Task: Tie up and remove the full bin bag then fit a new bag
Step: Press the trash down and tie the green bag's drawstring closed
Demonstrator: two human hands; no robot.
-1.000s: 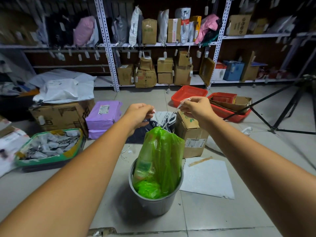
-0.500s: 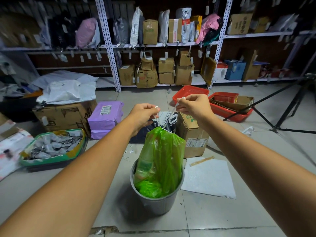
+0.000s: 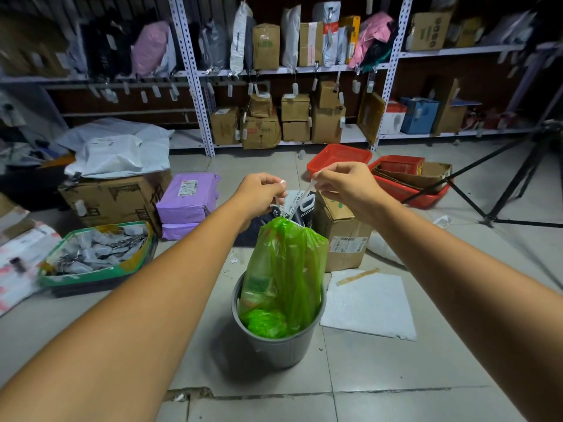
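Observation:
A full green bin bag (image 3: pixel 285 269) stands in a grey round bin (image 3: pixel 280 345) on the tiled floor, its neck gathered to a point at the top. A thin white drawstring (image 3: pixel 300 197) runs up from that neck. My left hand (image 3: pixel 262 193) is closed on the left end of the string, just above the bag's top. My right hand (image 3: pixel 347 185) pinches the right end, held a little higher and to the right. The two hands are close together above the bag. I see no new bag.
A cardboard box (image 3: pixel 344 239) stands right behind the bin, a white foam sheet (image 3: pixel 368 306) lies to its right. Purple parcels (image 3: pixel 187 197) and a green tray (image 3: pixel 94 254) sit left. Red baskets (image 3: pixel 338 156), a black tripod (image 3: pixel 502 190) and parcel shelves (image 3: pixel 289 71) are beyond.
Both hands have drawn closer together above the bag, still holding the string ends. The bag's neck stays gathered; the bag remains in the bin.

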